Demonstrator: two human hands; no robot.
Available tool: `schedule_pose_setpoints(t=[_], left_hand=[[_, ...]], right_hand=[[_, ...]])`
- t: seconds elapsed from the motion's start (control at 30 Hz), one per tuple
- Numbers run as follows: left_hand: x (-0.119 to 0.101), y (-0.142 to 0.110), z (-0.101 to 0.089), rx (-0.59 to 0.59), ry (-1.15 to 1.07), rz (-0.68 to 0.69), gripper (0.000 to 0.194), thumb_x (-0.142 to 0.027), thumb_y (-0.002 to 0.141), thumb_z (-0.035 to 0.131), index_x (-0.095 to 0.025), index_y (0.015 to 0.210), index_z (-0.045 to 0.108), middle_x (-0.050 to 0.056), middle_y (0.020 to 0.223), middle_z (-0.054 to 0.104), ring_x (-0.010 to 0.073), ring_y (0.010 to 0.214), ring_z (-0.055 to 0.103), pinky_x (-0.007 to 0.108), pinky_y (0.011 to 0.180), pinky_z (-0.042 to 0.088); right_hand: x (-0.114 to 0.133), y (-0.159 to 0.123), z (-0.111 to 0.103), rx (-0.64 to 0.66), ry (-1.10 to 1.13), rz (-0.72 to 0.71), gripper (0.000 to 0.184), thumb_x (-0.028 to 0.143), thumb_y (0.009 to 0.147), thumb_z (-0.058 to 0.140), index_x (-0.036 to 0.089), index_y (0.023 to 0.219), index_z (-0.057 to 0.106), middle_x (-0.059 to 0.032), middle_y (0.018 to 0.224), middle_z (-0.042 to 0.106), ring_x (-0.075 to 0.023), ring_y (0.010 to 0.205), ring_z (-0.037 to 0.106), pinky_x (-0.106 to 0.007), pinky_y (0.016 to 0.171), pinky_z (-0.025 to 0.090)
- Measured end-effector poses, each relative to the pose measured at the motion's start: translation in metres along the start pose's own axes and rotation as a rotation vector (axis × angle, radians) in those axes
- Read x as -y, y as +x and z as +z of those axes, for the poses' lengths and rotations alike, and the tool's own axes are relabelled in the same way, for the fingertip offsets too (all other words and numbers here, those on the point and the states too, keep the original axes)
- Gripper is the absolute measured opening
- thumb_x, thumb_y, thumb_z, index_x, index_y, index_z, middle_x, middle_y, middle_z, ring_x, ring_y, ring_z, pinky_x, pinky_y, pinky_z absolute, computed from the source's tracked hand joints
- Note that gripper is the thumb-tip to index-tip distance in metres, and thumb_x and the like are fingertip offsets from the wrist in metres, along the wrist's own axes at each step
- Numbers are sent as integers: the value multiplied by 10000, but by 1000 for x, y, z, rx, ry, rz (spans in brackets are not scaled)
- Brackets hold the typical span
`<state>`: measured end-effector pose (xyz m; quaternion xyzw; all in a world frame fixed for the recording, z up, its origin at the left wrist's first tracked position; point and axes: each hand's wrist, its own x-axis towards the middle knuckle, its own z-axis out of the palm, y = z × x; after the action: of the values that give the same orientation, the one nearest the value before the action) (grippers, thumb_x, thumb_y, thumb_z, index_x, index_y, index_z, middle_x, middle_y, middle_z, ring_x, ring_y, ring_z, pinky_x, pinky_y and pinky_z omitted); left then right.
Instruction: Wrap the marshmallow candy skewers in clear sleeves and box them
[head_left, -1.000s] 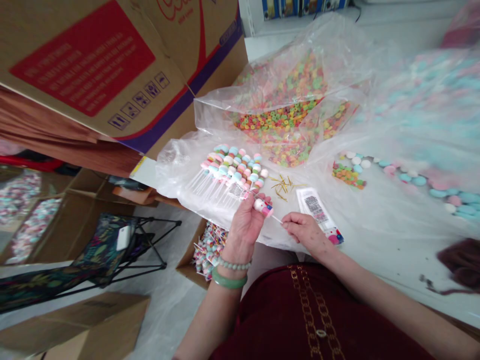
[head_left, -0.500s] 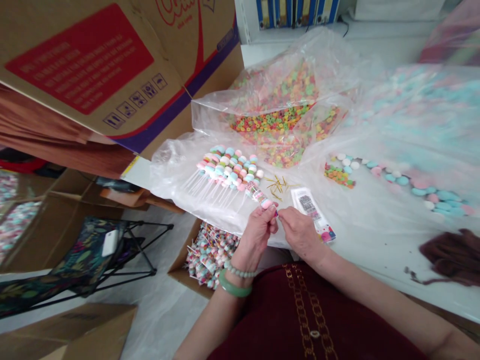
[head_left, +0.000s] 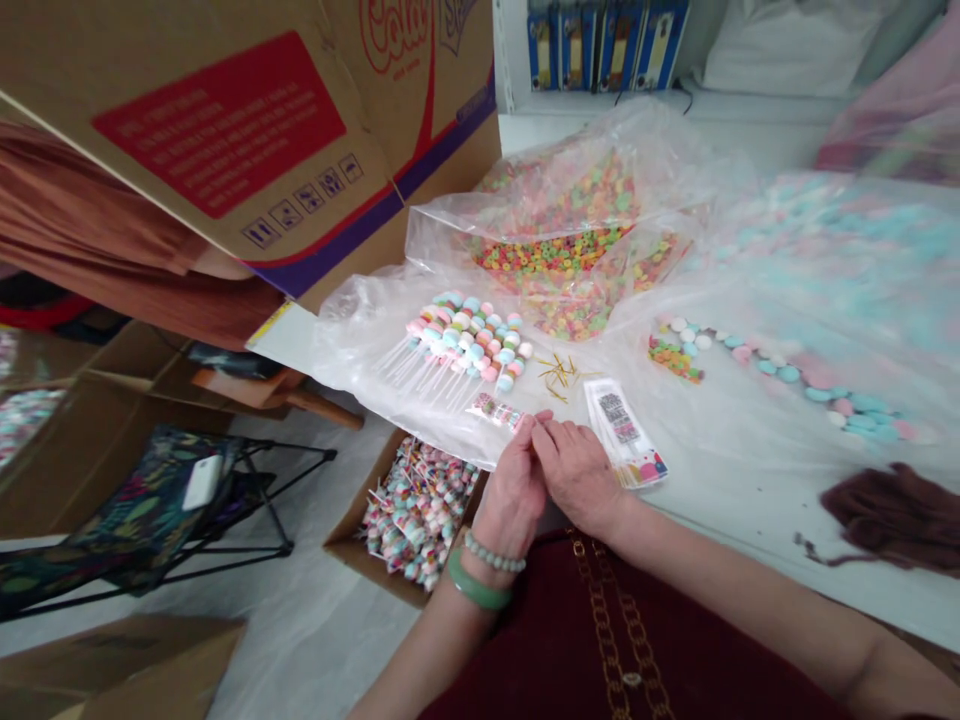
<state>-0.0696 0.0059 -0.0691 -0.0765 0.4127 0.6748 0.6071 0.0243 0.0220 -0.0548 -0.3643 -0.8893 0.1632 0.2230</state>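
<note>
My left hand [head_left: 515, 478] and my right hand [head_left: 574, 468] are pressed together at the table's near edge. Both pinch the stick end of one wrapped candy skewer [head_left: 496, 410], which points up and left from my fingers. Just beyond lies a row of bare candy skewers [head_left: 466, 338] on clear plastic. Several gold twist ties [head_left: 559, 372] lie right of them, and a stack of printed wrapper sleeves [head_left: 624, 442] lies beside my right hand.
An open bag of coloured cereal rings [head_left: 566, 250] sits behind. Pastel round candies [head_left: 780, 365] trail to the right. A cardboard box of wrapped skewers [head_left: 412, 512] stands on the floor below the table edge. A big carton [head_left: 247, 130] looms left. A brown cloth [head_left: 892, 520] lies at right.
My hands have come together and slid down toward the table edge. The skewer swung from pointing right to lying up-left, now inside its printed sleeve.
</note>
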Motion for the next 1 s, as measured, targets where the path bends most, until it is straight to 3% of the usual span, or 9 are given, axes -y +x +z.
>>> schedule_pose_setpoints(t=[0.1,0.2,0.3,0.37,0.53,0.63,0.8,0.9,1.0], left_hand=[[-2,-5,-1,85,-30,-103,151,-268,773,667,-126,820,649,19,762,623,105,689,586,228,704,497],[-11,-10,-8,202,22,-140,302,-294,724,720,-134,972,655,0,694,601,90,542,518,242,583,470],[-21,-13,-15,277,225,-48,410,-300,701,746,-130,1062,653,61,851,651,136,691,574,276,693,473],[-26,-14,-18,272,383,66,284,-310,719,729,-116,924,694,93,934,656,167,815,582,279,771,452],[-41,-11,-22,224,563,257,234,-342,773,659,-138,660,642,38,723,624,127,667,538,229,643,421],[-51,-9,-23,267,640,127,286,-401,744,673,-133,662,618,33,638,588,121,561,522,227,542,410],[-47,-7,-24,348,745,-160,381,-517,741,618,-152,655,549,-13,536,496,107,406,441,225,393,317],[-36,-7,-22,100,959,179,368,-506,770,579,-162,641,555,-34,504,446,87,419,365,221,415,274],[-32,-6,-20,-137,1207,640,313,-440,792,582,-166,640,598,-10,570,504,104,548,419,223,526,323]], right_hand=[[-4,10,2,59,606,367,243,224,875,451,157,754,651,-59,718,622,-171,695,520,-256,647,406],[-10,15,5,179,1070,614,244,315,813,470,168,692,622,25,546,533,-113,495,443,-211,474,361],[-13,17,8,264,1197,661,189,327,769,521,159,752,605,45,502,474,-97,423,391,-209,429,324],[-12,17,9,277,1269,684,201,359,752,563,162,764,602,30,544,512,-97,454,425,-218,462,356],[-5,30,4,82,1244,671,302,354,710,643,194,956,571,14,695,625,-142,677,564,-273,679,435],[-5,41,2,155,1325,710,371,374,707,650,181,1009,553,28,656,608,-146,651,556,-275,664,419],[-11,50,14,119,1251,673,210,357,694,653,160,687,579,42,593,524,-105,568,444,-243,574,347],[-18,54,20,-24,1196,770,216,362,665,670,166,680,582,46,576,514,-100,534,414,-240,535,321],[-33,60,13,34,1100,757,306,464,733,597,170,654,570,19,575,533,-114,514,436,-251,520,335]])
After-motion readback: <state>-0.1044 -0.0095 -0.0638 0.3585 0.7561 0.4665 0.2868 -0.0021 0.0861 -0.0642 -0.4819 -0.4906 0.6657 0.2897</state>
